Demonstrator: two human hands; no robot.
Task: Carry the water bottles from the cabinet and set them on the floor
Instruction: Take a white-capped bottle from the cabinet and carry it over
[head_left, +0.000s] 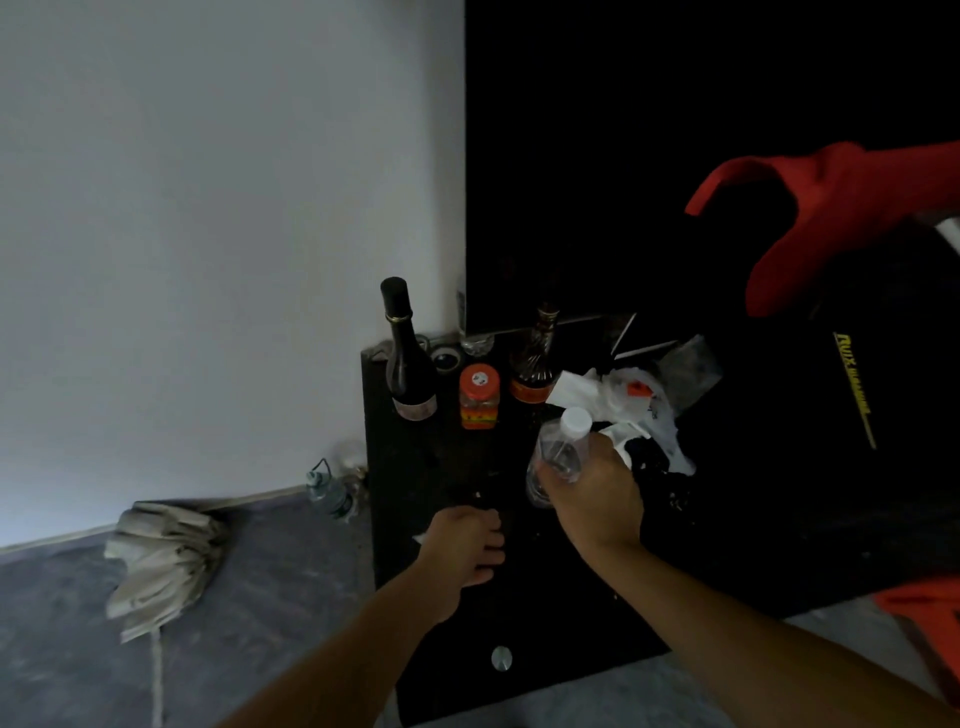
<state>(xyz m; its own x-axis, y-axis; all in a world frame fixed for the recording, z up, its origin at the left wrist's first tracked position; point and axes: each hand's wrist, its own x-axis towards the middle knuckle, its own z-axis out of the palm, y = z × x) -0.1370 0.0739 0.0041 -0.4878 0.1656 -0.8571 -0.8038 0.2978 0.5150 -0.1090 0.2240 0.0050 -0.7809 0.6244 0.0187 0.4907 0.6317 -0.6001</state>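
Note:
A clear plastic water bottle (558, 444) with a white cap stands over the black cabinet top (441, 467), and my right hand (597, 499) is wrapped around its body just below the neck. My left hand (467, 545) rests at the cabinet's front edge, fingers curled loosely, holding nothing that I can see. On the grey floor beside the cabinet's left side lie two or three clear bottles (332, 491), one with a wire handle.
At the back of the cabinet stand a dark wine bottle (408, 353), an orange-lidded jar (479, 397) and a twisted amber bottle (535, 364). Crumpled white bags (639, 400) lie right of them. A red cloth (810, 218) hangs at upper right. A mop head (161, 561) lies on the floor.

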